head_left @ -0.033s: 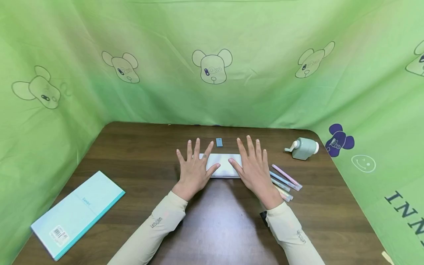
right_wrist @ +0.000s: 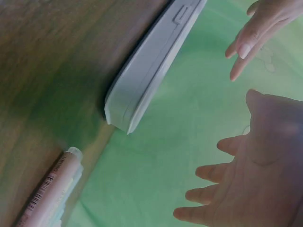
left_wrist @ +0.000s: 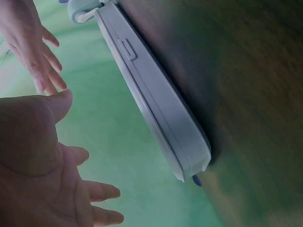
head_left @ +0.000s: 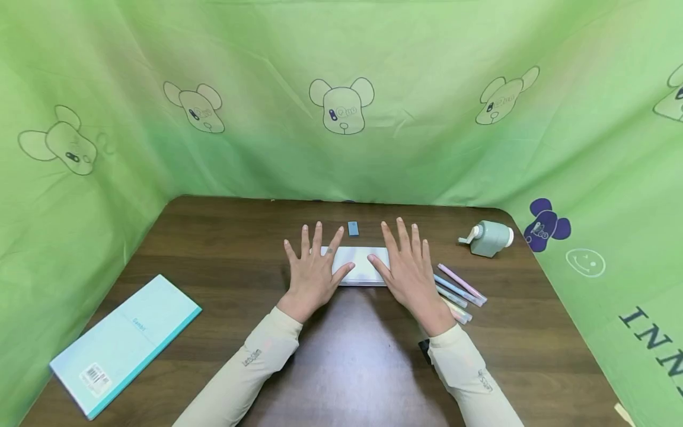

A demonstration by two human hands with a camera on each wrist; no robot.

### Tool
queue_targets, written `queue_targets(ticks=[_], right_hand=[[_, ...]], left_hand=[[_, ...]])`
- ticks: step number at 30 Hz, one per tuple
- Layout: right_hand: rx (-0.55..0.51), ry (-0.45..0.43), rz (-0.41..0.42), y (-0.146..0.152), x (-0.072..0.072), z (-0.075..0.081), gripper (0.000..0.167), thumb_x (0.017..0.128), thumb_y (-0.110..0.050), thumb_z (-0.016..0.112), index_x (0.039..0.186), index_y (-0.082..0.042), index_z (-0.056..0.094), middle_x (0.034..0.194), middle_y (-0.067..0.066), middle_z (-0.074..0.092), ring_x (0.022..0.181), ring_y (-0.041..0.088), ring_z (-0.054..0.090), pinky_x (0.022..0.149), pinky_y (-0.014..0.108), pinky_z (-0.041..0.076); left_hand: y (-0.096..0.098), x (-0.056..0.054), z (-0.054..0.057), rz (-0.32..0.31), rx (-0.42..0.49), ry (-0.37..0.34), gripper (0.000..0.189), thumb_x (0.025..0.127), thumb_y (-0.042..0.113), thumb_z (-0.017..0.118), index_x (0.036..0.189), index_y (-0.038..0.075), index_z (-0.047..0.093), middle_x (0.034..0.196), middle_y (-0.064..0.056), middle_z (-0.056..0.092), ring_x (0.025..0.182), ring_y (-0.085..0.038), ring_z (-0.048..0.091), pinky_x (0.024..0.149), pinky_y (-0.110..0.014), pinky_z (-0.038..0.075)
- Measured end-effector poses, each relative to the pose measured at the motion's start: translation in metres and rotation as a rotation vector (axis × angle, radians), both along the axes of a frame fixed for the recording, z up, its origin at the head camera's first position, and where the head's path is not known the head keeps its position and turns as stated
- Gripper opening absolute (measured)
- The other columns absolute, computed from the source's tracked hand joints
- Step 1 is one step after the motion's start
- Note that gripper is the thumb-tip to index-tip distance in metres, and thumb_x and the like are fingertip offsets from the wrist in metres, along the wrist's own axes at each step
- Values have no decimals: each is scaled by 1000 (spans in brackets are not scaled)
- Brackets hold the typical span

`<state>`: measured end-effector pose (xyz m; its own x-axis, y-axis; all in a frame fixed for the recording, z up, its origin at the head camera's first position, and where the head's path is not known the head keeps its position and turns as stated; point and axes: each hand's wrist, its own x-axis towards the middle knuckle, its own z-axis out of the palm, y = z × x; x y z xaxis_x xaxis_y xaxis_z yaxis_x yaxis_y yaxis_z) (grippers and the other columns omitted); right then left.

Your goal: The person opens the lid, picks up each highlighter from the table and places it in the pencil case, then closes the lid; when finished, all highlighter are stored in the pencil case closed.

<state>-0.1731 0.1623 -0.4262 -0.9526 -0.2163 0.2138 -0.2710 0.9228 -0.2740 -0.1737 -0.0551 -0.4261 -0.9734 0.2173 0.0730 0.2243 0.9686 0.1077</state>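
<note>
A slim white case (head_left: 360,268) with a latch on its near side lies on the table, closed, between and partly behind both hands. My left hand (head_left: 313,273) is held over its left end, palm down, fingers straight and spread. Over the right end my right hand (head_left: 411,277) is spread in the same way. Both wrist views show a gap between the hands and the case (left_wrist: 151,94), and neither hand holds anything. Several pastel pens or markers (head_left: 460,286) lie just right of the right hand, some partly hidden by it.
Beyond the case lies a small blue block (head_left: 353,229). A grey-green object with a crank-like arm (head_left: 490,238) is at the back right. At left lies a pale blue notebook-like pack (head_left: 128,344) with a barcode. Green cloth (head_left: 256,142) hangs around the table.
</note>
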Motion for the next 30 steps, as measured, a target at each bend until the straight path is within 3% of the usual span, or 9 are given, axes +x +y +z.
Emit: queue_targets(ticks=[9,16,19,22,25,27,30], right_hand=[[-28,-41,-11,3,5,-5,81,112,-52,54,175,-13,21,179,24,11,163,53,6,124,77,10],[-34,-72,-12,11,-1,3,81,113,-54,50,176,-13,19,179,25,10,163,53,4,124,77,9],[-86,-124,3,23,-6,5,80,114,-57,43,176,-13,17,179,26,9,163,54,5,125,75,10],[-168,-187,16,43,-12,4,80,115,-59,36,176,-11,14,178,28,11,162,54,10,126,73,13],[-228,-228,27,62,-18,1,79,117,-55,38,175,-7,14,176,29,17,161,54,17,126,71,17],[-236,-242,54,70,-21,-3,80,116,-50,48,174,-6,17,175,30,20,160,53,20,124,73,18],[-232,-266,147,71,-26,-9,85,109,-41,66,173,-6,23,176,28,20,160,52,21,123,74,20]], left_hand=[[-1,1,2,-2,-11,0,81,109,70,44,176,32,19,179,-20,17,164,-49,12,121,-81,14],[-3,1,5,18,-7,-16,81,109,70,44,176,32,20,178,-22,18,161,-55,16,121,-81,15],[-6,0,7,52,20,-67,83,108,72,42,177,32,16,177,-26,16,154,-63,26,120,-81,16],[-13,-2,9,94,46,-170,87,108,75,36,177,31,7,175,-33,15,146,-69,35,120,-82,16],[-26,-6,10,107,83,-254,92,107,76,35,177,25,2,172,-36,18,142,-69,41,119,-84,15],[-38,-11,9,65,131,-263,95,107,74,43,177,22,5,172,-35,21,142,-67,43,118,-84,14],[-56,-18,9,-76,247,-258,98,104,63,65,177,23,14,175,-28,22,148,-59,41,119,-84,9]])
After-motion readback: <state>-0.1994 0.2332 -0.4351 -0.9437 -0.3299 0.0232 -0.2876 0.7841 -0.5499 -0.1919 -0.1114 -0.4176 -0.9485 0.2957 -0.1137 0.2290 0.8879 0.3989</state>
